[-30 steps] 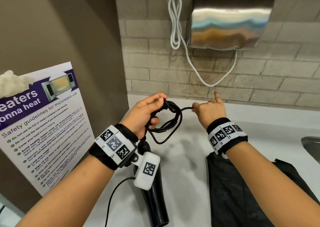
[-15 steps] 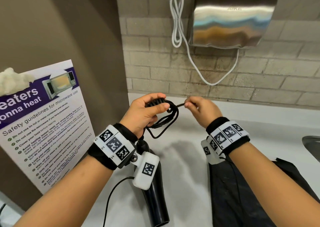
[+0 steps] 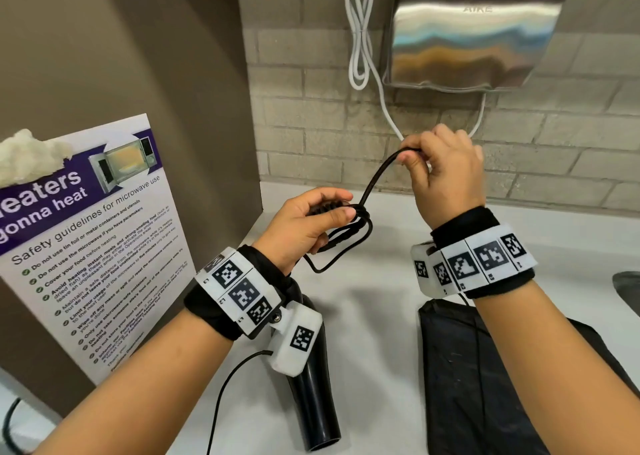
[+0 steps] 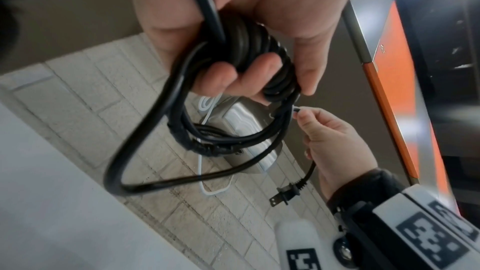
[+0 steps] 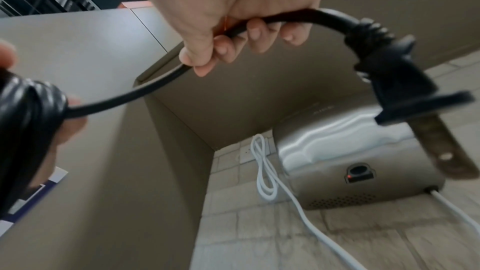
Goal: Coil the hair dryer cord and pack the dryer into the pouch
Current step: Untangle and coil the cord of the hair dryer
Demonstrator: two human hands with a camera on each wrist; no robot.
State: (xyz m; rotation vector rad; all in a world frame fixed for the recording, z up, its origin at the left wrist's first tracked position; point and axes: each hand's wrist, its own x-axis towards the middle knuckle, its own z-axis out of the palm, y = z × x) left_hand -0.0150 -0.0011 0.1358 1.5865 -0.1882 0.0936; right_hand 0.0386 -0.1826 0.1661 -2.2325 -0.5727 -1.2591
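- Black rubber-coated hair dryer cord [image 3: 349, 232] is bunched into several loops, held in the air above the far left of the white countertop [image 3: 374, 316]; one loose loop hangs below the bundle.
- Left hand [image 3: 304, 226] has thumb and fingers curled around the wound part of the bundle.
- One free strand rises from the bundle up and to the right to the right hand [image 3: 446, 170], whose fingers are closed around it; the two hands are apart, joined only by this strand.
- Black two-prong plug [image 5: 394, 73] sticks out past the right hand's little-finger side, prongs pointing away from the palm.
- One glossy black hair dryer [image 3: 311, 395] lies on the counter under the left forearm, its long axis running near to far, open barrel end toward the near edge.
- One flat black fabric pouch [image 3: 485, 385] lies to the dryer's right, with bare counter between them.
- Counter room is bounded on the left by a brown panel [image 3: 138, 56] carrying a microwave safety poster [image 3: 93, 246], and on the far side by a grey brick-tile wall [image 3: 311, 115].
- One steel wall-mounted hand dryer [image 3: 474, 35] hangs there, with a white cable [image 3: 360, 38] looped to its left.
- Dark sink edge [image 3: 627, 288] shows at far right.
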